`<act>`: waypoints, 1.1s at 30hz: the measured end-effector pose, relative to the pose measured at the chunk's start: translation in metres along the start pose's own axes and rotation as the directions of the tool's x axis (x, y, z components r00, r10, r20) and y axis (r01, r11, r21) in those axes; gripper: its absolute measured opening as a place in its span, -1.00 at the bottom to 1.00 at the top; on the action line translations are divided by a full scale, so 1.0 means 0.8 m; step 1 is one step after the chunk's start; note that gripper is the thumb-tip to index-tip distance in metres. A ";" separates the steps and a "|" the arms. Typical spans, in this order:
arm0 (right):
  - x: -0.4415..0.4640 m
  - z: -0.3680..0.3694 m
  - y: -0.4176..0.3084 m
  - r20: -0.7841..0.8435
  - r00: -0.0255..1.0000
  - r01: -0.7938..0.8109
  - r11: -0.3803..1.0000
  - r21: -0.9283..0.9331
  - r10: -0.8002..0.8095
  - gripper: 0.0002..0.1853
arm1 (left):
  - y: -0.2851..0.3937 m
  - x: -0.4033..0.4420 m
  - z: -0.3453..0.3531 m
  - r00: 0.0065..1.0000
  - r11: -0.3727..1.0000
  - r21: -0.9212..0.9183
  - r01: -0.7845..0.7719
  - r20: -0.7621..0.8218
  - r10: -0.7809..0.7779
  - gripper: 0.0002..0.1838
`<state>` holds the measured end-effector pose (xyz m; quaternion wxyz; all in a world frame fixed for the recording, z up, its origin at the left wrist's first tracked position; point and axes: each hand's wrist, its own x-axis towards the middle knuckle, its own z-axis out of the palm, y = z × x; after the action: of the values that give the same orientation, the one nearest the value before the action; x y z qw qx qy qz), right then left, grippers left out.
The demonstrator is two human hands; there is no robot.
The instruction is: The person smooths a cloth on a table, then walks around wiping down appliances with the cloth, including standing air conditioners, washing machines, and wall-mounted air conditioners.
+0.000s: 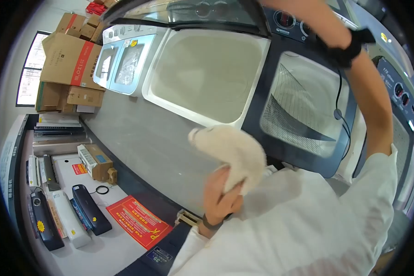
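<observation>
The cloth [244, 149] looks fuzzy; the lid [179, 13] glossy.

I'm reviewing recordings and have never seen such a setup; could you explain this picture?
No robot here: a camera on the person's head looks down at their own bare hands. The left hand holds a fuzzy cream item, perhaps a cloth. The right hand, beyond a dark wristband, runs out at the top edge, so its grip is hidden. Ahead is an open tub, probably a washer's. On the white surface at lower left lie long slim devices, a cardboard box and a red sheet.
</observation>
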<state>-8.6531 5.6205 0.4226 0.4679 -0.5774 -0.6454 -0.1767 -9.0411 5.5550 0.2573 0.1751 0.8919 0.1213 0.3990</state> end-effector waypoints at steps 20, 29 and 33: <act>-0.305 0.177 -0.131 0.477 0.820 0.443 0.878 -0.183 -0.315 -0.67 | -0.075 -0.078 -0.096 0.929 0.858 -0.435 -0.274 0.111 0.353 -0.79; -0.300 0.187 -0.149 0.511 0.851 0.205 0.973 -0.110 -0.121 -0.74 | -0.099 -0.084 -0.121 0.942 0.863 -0.482 -0.153 0.194 0.275 -0.71; -0.196 0.157 -0.198 0.403 0.915 0.030 0.999 -0.020 -0.020 -0.81 | -0.101 -0.085 -0.122 0.931 0.851 -0.490 -0.189 0.186 0.314 -0.67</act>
<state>-8.8636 5.5832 0.2825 0.3152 -0.5991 -0.7329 -0.0684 -9.1655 5.6252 0.2392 0.3432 0.8764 -0.1203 0.3156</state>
